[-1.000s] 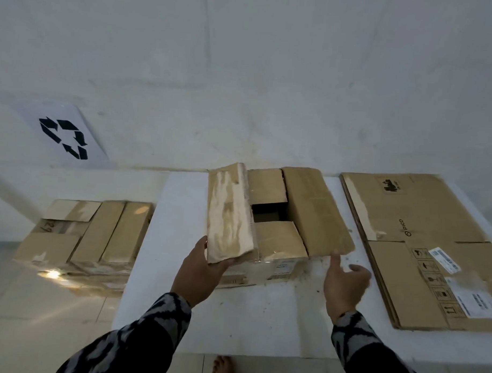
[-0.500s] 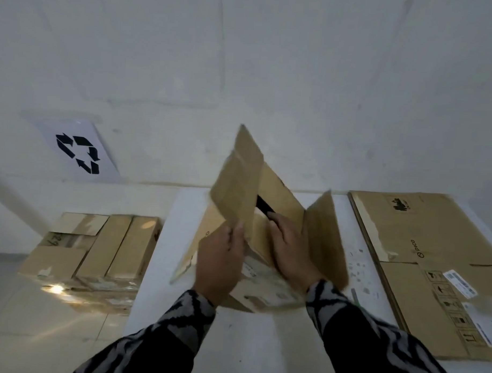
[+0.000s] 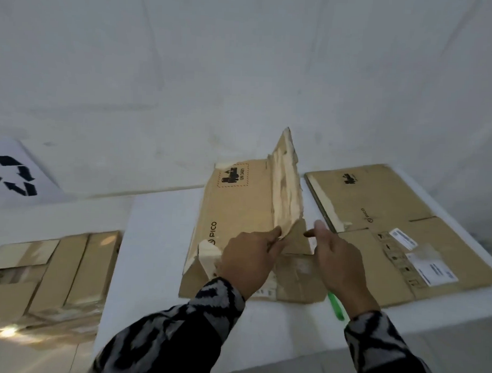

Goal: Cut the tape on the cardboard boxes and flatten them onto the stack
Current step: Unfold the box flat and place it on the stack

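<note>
Cardboard box (image 3: pixel 238 214), brown and collapsed nearly flat, lies on the white table (image 3: pixel 153 239), printed "PICO" along its near left side and "UN 3481" in a red dashed frame at the far end. One torn, whitish flap (image 3: pixel 285 187) stands upright along its right edge. The left hand (image 3: pixel 248 259) pinches the near corner of that flap between thumb and fingers. The right hand (image 3: pixel 338 262) hovers just beside it, fingers loosely extended, gripping nothing. A green stick-like tool (image 3: pixel 336 306), partly hidden, lies on the table under the right wrist. To the right lies a stack of flattened brown cardboard (image 3: pixel 378 207), also marked "PICO", with white shipping labels. More brown boxes (image 3: pixel 58 269) sit on the floor at left, below a white sheet with a black recycling symbol (image 3: pixel 13 175).
</note>
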Tool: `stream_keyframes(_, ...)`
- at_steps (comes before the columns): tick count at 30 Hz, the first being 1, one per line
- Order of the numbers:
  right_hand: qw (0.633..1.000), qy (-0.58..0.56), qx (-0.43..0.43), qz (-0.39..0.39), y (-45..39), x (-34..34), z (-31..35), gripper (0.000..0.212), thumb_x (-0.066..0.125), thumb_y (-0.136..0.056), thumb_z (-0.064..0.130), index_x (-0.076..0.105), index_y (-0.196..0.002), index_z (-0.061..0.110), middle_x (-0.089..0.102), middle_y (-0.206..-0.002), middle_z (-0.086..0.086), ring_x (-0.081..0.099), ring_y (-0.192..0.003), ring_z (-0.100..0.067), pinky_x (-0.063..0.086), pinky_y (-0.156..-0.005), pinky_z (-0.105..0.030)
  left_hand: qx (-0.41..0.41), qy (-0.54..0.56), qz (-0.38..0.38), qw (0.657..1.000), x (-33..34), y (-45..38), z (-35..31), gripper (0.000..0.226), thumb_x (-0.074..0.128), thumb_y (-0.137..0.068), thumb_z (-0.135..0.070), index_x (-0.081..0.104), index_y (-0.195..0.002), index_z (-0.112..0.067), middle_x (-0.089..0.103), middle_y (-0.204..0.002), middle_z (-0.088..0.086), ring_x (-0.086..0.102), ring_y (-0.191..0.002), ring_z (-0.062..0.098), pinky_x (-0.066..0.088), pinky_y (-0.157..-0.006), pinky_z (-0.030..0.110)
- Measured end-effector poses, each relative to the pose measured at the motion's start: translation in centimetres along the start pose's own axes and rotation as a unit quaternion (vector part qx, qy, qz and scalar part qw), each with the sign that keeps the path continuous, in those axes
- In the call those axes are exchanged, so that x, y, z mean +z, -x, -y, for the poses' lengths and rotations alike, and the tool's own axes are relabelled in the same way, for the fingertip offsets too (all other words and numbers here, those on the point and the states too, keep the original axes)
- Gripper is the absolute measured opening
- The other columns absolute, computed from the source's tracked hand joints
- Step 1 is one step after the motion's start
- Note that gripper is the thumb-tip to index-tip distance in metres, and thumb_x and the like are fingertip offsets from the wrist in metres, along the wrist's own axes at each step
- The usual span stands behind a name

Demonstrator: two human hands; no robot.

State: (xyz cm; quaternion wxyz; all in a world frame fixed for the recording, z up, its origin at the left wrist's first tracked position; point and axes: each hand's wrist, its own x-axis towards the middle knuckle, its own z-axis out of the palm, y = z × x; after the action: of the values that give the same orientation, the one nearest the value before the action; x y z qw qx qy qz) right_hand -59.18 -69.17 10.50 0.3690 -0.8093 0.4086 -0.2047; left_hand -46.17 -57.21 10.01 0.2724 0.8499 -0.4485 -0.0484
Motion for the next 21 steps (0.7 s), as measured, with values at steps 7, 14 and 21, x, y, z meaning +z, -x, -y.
stream_keyframes(7,0.999,-0.003,0.044,-0.006,0.3,3.0,-0.8,0.045,0.041,-0.099,0.055,0.060,-0.085,0.016,0.066,-0.073,0.001,0.063,-0.072,-0.017,0.052,-0.068,-0.035,0.005,0.088,0.118,0.989,0.5,-0.3,-0.5,0.042,0.057,-0.093,-0.049,0.058,-0.133,-0.035,0.066,-0.120,-0.010,0.065,-0.103,0.014,0.051,-0.089,0.030)
stream_keyframes(14,0.998,0.017,0.057,-0.034,-0.9,4.5,-1.6,0.052,0.039,-0.103,0.043,0.057,-0.075,0.004,0.063,-0.069,-0.013,0.060,-0.073,-0.033,0.049,-0.071,-0.041,-0.510,0.349,0.065,0.783,-1.0,4.4,11.5,0.059,0.037,-0.100,-0.057,0.044,-0.142,-0.017,0.052,-0.141,0.010,0.051,-0.122,0.028,0.042,-0.094,0.035)
stream_keyframes(21,0.998,0.030,0.031,-0.049,-1.2,5.2,-1.9,0.053,0.039,-0.104,0.039,0.058,-0.077,-0.003,0.063,-0.068,-0.018,0.060,-0.070,-0.036,0.049,-0.072,-0.045,-0.508,0.667,-0.116,0.532,0.1,3.6,11.9,0.027,0.064,-0.092,-0.022,0.063,-0.115,-0.008,0.065,-0.093,0.006,0.062,-0.085,0.020,0.047,-0.071,0.032)
